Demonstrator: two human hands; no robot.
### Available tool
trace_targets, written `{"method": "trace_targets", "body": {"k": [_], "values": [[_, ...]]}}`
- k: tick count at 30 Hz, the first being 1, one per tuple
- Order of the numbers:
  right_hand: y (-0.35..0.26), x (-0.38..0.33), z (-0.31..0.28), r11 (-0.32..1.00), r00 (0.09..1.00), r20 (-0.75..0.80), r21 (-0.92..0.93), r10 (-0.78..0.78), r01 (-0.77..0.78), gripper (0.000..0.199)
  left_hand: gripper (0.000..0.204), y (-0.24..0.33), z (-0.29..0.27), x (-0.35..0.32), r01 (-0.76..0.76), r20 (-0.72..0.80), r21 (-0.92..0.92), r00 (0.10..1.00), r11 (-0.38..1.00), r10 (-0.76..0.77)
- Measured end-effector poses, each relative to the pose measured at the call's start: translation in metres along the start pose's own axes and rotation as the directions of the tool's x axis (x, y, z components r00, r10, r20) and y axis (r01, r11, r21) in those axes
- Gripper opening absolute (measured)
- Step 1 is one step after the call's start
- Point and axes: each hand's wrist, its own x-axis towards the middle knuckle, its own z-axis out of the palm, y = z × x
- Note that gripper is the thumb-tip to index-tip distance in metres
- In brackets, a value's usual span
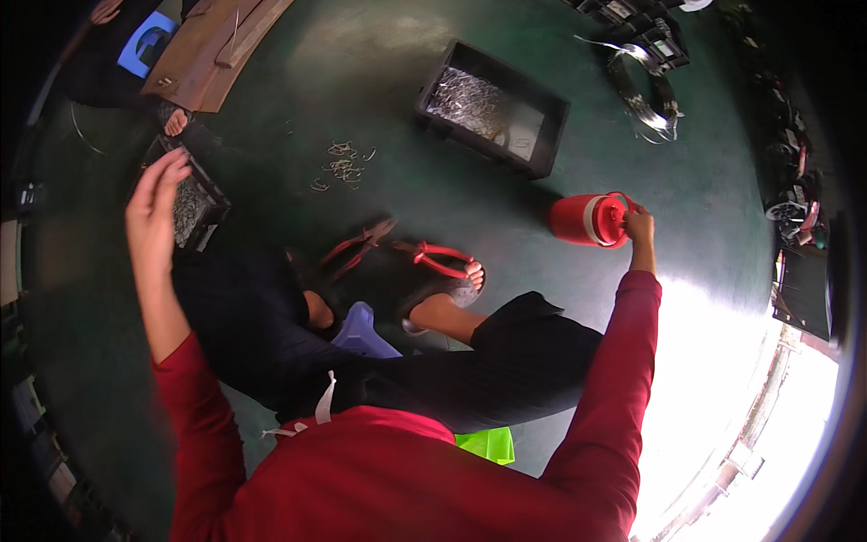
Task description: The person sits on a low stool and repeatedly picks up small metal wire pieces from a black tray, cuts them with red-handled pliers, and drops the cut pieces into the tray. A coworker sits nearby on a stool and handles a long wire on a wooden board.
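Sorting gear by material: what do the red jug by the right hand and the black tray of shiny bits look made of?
The red cylindrical jug looks like moulded plastic, smooth and slightly glossy, with a white band. The black rectangular tray seems matte plastic, though that's uncertain. Its shiny silver pieces glint like metal.

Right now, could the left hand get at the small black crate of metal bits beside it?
Probably yes. The left hand is raised, open and empty, right over the small black crate, whose top is open, with nothing between them. The right hand is busy at the red jug.
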Motion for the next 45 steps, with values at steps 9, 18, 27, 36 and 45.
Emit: {"method": "trace_targets", "body": {"k": [9, 18, 27, 36, 45], "values": [[-0.142, -0.163, 0.152, 0.495, 0.468, -0.249, -0.688, -0.848, 0.530, 0.048, 0.025, -0.049, 0.161, -0.009, 0.175, 0.433, -0.118, 0.895, 0.978, -0.107], [-0.242, -0.157, 0.249, 0.831, 0.859, -0.006, -0.256, -0.512, 0.494, 0.038, 0.017, 0.034, 0.212, -0.100, -0.043, 0.517, -0.306, 0.832, 0.951, 0.204], [-0.257, -0.155, 0.247, 0.844, 0.850, -0.080, -0.201, -0.521, 0.498, 0.031, 0.015, 0.050, 0.234, -0.114, 0.522, 0.747, -0.606, 0.634, 0.600, 0.202], [-0.265, -0.212, 0.232, 0.487, 0.726, 0.019, -0.730, -0.687, 0.480, 0.031, 0.010, 0.116, 0.206, -0.121, -0.240, 0.448, -0.706, 0.577, 0.666, 0.683], [-0.254, -0.146, 0.131, -0.290, 0.983, 0.181, 0.940, -0.028, -0.182, 0.041, 0.019, 0.108, 0.175, -0.185, 0.155, 0.429, -0.823, 0.800, 0.547, 0.418]]}}
